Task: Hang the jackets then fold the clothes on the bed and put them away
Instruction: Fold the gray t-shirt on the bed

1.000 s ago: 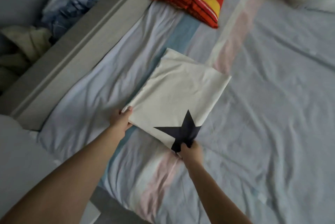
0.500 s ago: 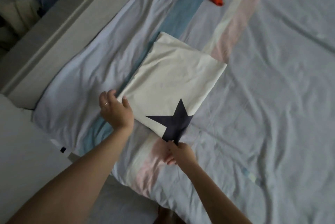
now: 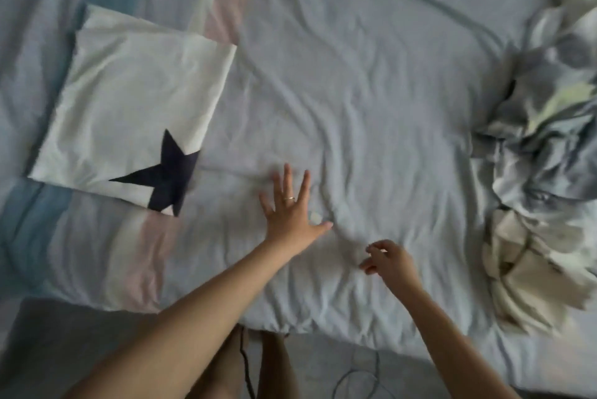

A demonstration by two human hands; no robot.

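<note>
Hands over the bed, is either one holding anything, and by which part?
Nothing is held. The left hand is spread open above the bedsheet; the right hand hangs loosely curled, empty.

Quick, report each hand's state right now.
Left hand: open, fingers spread, holding nothing.
Right hand: open, fingers loosely curled, holding nothing.

Both hands empty, bare forearms held out forward

The left hand (image 3: 292, 214) lies stretched out flat, palm down, fingers (image 3: 286, 179) spread wide and thumb pointing right, its arm running long from the lower left. The right hand (image 3: 389, 261) sits nearer the body, fingers loosely curled and gripping nothing, its forearm coming in from the lower right
</note>
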